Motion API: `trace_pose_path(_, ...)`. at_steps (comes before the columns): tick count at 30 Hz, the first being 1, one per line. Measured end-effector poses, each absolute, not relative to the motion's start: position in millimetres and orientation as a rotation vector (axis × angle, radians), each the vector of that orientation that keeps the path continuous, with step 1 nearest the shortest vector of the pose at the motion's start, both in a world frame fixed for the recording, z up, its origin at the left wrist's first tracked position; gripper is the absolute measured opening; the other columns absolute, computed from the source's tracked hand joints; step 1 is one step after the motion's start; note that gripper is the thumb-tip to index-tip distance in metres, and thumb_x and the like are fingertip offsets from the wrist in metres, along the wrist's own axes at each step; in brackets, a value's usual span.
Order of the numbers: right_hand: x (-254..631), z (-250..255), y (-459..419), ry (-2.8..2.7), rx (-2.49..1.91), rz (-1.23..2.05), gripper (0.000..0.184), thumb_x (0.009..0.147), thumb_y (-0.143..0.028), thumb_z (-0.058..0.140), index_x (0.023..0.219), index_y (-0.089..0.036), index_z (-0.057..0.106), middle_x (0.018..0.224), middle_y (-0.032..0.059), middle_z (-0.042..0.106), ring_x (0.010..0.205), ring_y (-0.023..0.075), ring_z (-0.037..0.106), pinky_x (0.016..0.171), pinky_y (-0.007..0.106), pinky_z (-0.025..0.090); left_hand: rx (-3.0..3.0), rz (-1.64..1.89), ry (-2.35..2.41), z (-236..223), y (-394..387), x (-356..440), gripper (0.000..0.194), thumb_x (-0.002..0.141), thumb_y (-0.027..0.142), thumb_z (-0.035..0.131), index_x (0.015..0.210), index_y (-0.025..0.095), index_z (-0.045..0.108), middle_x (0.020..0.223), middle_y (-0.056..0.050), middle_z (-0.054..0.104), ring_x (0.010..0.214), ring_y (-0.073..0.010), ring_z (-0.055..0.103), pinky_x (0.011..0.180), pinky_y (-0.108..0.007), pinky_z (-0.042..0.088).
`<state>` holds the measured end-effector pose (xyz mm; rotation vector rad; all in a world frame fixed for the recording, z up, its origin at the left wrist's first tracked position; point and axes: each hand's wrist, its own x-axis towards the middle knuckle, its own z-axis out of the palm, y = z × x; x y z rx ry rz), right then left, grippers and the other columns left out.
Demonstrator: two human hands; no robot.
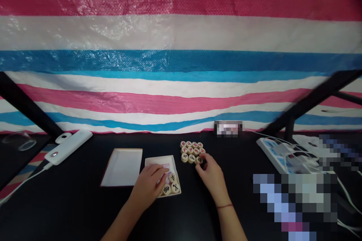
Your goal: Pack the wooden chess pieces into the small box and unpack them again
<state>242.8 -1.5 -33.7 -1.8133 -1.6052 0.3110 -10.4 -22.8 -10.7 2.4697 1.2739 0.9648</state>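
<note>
Striped red-white-blue plastic sheet [175, 34] behind, black tabletop [70, 207] below. Right hand [209, 175] has thumb and fingertips closed about a round cream disc with black character [199, 160] — near end of the bottom row; the other round cream discs with red or black characters [190, 150] sit in rows left of and beyond this grip. Left hand [149, 184], fingers curled, reaches into a shallow white rectangular box [177, 173]; can't tell if it holds anything — black-marked round cream discs [175, 187] lie right beside its fingers. Shallow white-lined tray with dark rim [124, 167] left of that hand.
</note>
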Motion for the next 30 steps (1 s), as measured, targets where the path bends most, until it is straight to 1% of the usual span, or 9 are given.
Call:
trace_pose_path(5, 241.3, -35.9, -1.0, -1.649, -1.837, 0.295, 0.019, 0.076, -0.031, 0.048, 0.089, -0.021, 0.056, 0.084, 0.0040, 0.063, 0.063, 0.0164, 0.056, 0.058, 0.026, 0.041, 2.465, 0.981, 1.270, -10.6, -23.1, -9.8, 0.022, 0.092, 0.019, 0.047, 0.102, 0.021, 0.067, 0.094, -0.005, 0.068, 0.087, -0.0192, 0.063, 0.078, -0.033, 0.054)
trace_pose_path(10, 241.4, -41.7, 0.0, -1.656, -1.850, 0.287, 0.020, 0.076, -0.032, 0.046, 0.092, -0.022, 0.053, 0.084, 0.0042, 0.063, 0.067, 0.0185, 0.060, 0.058, 0.026, 0.042, 2.441, 0.982, 1.285, -15.1, -22.3, -12.1, 0.020, 0.091, 0.018, 0.049, 0.101, 0.022, 0.066, 0.095, -0.005, 0.067, 0.087, -0.0197, 0.063, 0.078, -0.033, 0.054)
trace_pose_path(15, 240.9, -47.3, 2.9, -1.625, -1.804, 0.280, 0.021, 0.075, -0.031, 0.047, 0.093, -0.022, 0.053, 0.088, 0.0049, 0.064, 0.075, 0.0207, 0.064, 0.063, 0.028, 0.046, 2.455, 1.035, 1.297, -20.1, -19.6, -15.3, 0.019, 0.090, 0.017, 0.050, 0.099, 0.023, 0.065, 0.092, -0.004, 0.067, 0.085, -0.0188, 0.063, 0.076, -0.032, 0.054)
trace_pose_path(18, 240.8, -49.7, 4.7, -1.605, -1.770, 0.283, 0.022, 0.075, -0.031, 0.048, 0.094, -0.022, 0.054, 0.094, 0.0059, 0.065, 0.082, 0.0216, 0.066, 0.066, 0.029, 0.048, 2.518, 1.114, 1.312, -22.7, -18.1, -16.5, 0.019, 0.090, 0.016, 0.050, 0.099, 0.022, 0.065, 0.089, -0.004, 0.068, 0.080, -0.0192, 0.064, 0.073, -0.033, 0.054)
trace_pose_path(22, 239.9, -54.5, 4.7, -1.562, -1.764, 0.293, 0.024, 0.077, -0.032, 0.048, 0.097, -0.022, 0.054, 0.096, 0.0059, 0.066, 0.083, 0.0223, 0.067, 0.067, 0.031, 0.051, 2.541, 1.236, 1.291, -24.9, -18.3, -17.3, 0.020, 0.091, 0.017, 0.048, 0.101, 0.020, 0.064, 0.087, -0.005, 0.068, 0.078, -0.0187, 0.063, 0.072, -0.032, 0.054)
trace_pose_path(26, 238.0, -62.3, 2.0, -1.534, -1.740, 0.257, 0.024, 0.081, -0.033, 0.047, 0.101, -0.022, 0.054, 0.097, 0.0068, 0.067, 0.084, 0.0231, 0.067, 0.069, 0.032, 0.052, 2.541, 1.317, 1.248, -24.8, -20.6, -17.1, 0.020, 0.091, 0.016, 0.047, 0.100, 0.021, 0.064, 0.086, -0.005, 0.068, 0.078, -0.0177, 0.064, 0.071, -0.030, 0.055)
trace_pose_path(30, 238.2, -69.5, -1.1, -1.584, -1.662, 0.150, 0.024, 0.087, -0.034, 0.042, 0.101, -0.019, 0.055, 0.097, 0.0103, 0.067, 0.089, 0.0253, 0.065, 0.078, 0.037, 0.051, 2.542, 1.383, 1.278, -24.3, -23.8, -17.8, 0.019, 0.090, 0.015, 0.047, 0.098, 0.021, 0.065, 0.083, -0.004, 0.068, 0.076, -0.0170, 0.064, 0.071, -0.029, 0.055)
